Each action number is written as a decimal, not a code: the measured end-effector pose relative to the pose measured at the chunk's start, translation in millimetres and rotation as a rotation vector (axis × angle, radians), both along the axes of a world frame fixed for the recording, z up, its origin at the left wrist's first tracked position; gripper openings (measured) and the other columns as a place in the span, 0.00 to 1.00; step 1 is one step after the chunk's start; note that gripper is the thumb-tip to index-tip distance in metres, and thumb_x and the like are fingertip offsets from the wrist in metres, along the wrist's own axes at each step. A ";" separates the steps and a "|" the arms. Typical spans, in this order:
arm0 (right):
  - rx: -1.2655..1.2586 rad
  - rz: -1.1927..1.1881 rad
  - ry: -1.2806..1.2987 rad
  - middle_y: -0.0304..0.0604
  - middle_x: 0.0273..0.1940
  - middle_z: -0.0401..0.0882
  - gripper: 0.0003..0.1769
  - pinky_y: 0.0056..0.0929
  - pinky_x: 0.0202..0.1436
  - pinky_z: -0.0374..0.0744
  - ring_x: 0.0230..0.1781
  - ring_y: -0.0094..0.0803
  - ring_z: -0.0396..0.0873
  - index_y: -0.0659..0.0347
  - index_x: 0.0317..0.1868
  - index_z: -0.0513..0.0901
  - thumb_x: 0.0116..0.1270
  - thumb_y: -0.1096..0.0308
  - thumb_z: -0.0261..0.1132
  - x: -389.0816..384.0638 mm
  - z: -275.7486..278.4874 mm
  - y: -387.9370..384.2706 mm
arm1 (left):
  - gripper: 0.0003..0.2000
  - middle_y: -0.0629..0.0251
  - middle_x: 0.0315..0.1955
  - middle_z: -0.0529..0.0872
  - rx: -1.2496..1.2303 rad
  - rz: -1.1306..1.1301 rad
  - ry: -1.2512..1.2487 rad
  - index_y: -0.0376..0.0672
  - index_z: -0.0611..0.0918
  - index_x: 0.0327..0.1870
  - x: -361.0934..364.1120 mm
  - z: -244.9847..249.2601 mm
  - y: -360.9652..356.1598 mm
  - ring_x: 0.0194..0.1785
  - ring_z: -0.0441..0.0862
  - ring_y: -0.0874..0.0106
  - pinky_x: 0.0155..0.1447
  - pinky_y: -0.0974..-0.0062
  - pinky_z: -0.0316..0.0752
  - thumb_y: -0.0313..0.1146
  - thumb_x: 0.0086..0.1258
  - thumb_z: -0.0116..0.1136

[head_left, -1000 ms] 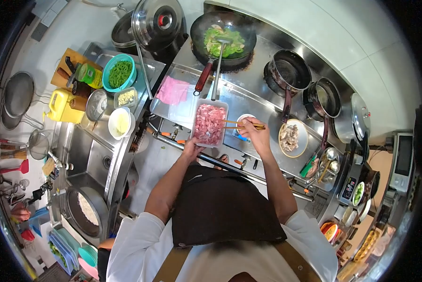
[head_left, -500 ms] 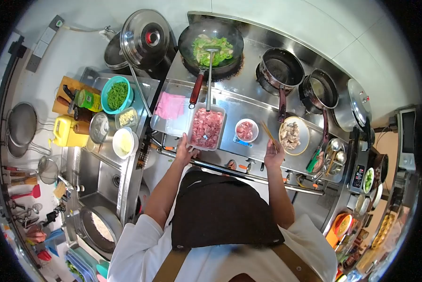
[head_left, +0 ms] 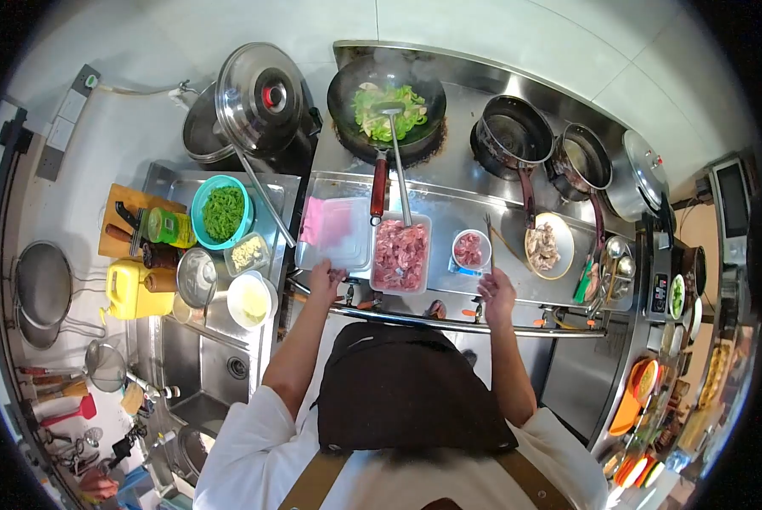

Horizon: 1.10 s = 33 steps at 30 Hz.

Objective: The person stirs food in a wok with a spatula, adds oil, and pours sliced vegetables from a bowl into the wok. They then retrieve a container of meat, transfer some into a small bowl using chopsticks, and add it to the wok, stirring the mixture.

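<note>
My left hand [head_left: 327, 278] is at the counter's front edge, just below a clear plastic lid [head_left: 337, 231] that partly covers a pink cloth [head_left: 312, 214]; whether it grips anything is too small to tell. My right hand [head_left: 497, 291] hovers by the front rail with its fingers apart and nothing in them. Between the hands lie a clear container of raw red meat [head_left: 400, 255] and a small white bowl of meat [head_left: 469, 249]. Chopsticks [head_left: 502, 240] lie beside a plate of pale pieces [head_left: 549, 246]. Behind, a wok [head_left: 385, 140] holds green vegetables, with a spatula [head_left: 399, 161] resting in it.
Two dark pots [head_left: 514, 132] stand on the stove at the right. To the left are a large lidded pot [head_left: 260, 98], a turquoise bowl of greens [head_left: 222, 212], a yellow jug [head_left: 139, 289] and a sink [head_left: 203, 361]. A metal rail [head_left: 466, 325] runs along the front edge.
My right hand has let go of the chopsticks, which now lie by the plate. The clear lid lies over more of the pink cloth. The view has shifted.
</note>
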State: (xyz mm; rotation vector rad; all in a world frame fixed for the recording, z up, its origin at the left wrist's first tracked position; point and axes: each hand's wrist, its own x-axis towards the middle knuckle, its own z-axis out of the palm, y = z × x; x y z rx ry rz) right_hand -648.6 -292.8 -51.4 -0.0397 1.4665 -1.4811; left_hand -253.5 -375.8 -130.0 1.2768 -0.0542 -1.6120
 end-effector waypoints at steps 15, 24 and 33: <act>0.140 0.614 0.864 0.46 0.26 0.80 0.21 0.31 0.35 0.77 0.27 0.33 0.79 0.64 0.54 0.78 0.60 0.69 0.62 124.1 -9.0 -25.5 | 0.25 0.55 0.33 0.82 -0.305 -0.857 -0.740 0.44 0.64 0.66 -65.2 70.1 39.6 0.34 0.82 0.59 0.37 0.65 0.77 0.36 0.68 0.53; 0.031 0.537 1.152 0.49 0.27 0.80 0.20 0.33 0.34 0.76 0.26 0.38 0.79 0.63 0.53 0.80 0.59 0.67 0.62 117.8 -37.7 -38.5 | 0.26 0.41 0.34 0.83 -0.384 -1.043 -1.180 0.43 0.64 0.66 -65.3 60.8 30.9 0.38 0.80 0.43 0.45 0.49 0.72 0.43 0.69 0.49; 0.178 0.653 1.137 0.57 0.30 0.80 0.21 0.40 0.37 0.77 0.31 0.49 0.80 0.63 0.54 0.79 0.59 0.66 0.61 121.8 -21.3 -34.9 | 0.32 0.45 0.58 0.73 -0.203 -1.287 -1.263 0.49 0.63 0.68 -67.2 99.1 3.4 0.57 0.74 0.48 0.58 0.53 0.69 0.42 0.63 0.57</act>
